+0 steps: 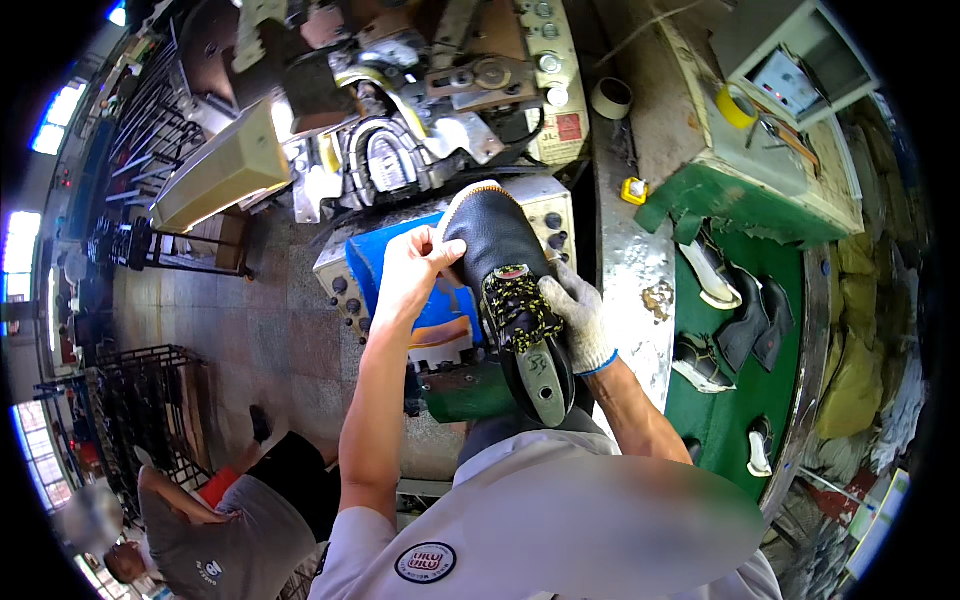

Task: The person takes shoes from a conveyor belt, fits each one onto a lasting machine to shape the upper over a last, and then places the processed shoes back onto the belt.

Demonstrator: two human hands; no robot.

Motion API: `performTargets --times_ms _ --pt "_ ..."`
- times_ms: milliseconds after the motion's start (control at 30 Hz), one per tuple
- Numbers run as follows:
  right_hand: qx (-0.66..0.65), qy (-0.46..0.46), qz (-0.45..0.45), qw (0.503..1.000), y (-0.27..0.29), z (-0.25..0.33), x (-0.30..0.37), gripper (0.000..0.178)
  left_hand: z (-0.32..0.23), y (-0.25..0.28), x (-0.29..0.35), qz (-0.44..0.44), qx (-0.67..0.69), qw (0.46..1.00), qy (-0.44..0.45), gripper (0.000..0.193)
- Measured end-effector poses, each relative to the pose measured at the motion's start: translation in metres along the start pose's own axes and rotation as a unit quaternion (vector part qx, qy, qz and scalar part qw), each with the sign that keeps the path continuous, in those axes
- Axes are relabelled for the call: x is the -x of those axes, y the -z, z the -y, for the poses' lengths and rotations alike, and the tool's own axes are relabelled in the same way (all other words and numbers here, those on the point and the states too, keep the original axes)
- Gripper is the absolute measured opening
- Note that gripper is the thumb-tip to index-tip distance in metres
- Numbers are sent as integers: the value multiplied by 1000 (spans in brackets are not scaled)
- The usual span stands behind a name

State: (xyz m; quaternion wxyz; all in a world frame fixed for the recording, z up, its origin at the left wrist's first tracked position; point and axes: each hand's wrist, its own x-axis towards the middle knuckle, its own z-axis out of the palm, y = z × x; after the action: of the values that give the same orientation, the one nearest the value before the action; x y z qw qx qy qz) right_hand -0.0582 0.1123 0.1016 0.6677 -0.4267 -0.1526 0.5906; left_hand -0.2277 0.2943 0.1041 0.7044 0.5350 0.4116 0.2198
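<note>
A black leather shoe [488, 235] is held up in front of me, its toe pointing away. It has black-and-yellow laces and a tan stitched edge round the toe. A grey-green shoe last [543, 381] with a round hole shows in its heel opening. My bare left hand [417, 268] is closed at the left edge of the toe, thumb on the leather and fingers curled. In a pale knitted glove with a blue cuff, my right hand [580, 318] grips the shoe's right side near the laces. Its fingers are partly hidden behind the shoe.
Beyond the shoe stands a machine [390, 160] with metal jaws, hoses and a knobbed panel [553, 90]. To my right, several shoes and uppers [745, 310] lie on a green surface [650, 440] beside a metal ledge [640, 300]. A person [235, 520] is at lower left, near racks.
</note>
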Motion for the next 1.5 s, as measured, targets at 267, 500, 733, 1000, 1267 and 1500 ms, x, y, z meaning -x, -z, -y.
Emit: performTargets --times_ms 267,500,733,1000,1267,1500 --pt "-56 -61 -35 996 -57 -36 -69 56 16 51 -7 -233 214 947 -54 41" --pt "-91 16 -35 995 -109 -42 -120 54 -7 77 -18 -231 254 928 -147 56" --pt "-22 67 -66 995 -110 -70 -158 50 12 82 -36 -196 327 904 -196 61" --pt "-2 116 -44 992 -103 -72 -171 51 13 58 -13 -168 325 930 -32 38" --pt "98 106 -115 983 -105 -89 -164 34 25 63 -3 -125 309 942 25 49" --pt "96 99 -97 986 -105 -84 -164 38 24 58 -12 -113 331 936 33 52"
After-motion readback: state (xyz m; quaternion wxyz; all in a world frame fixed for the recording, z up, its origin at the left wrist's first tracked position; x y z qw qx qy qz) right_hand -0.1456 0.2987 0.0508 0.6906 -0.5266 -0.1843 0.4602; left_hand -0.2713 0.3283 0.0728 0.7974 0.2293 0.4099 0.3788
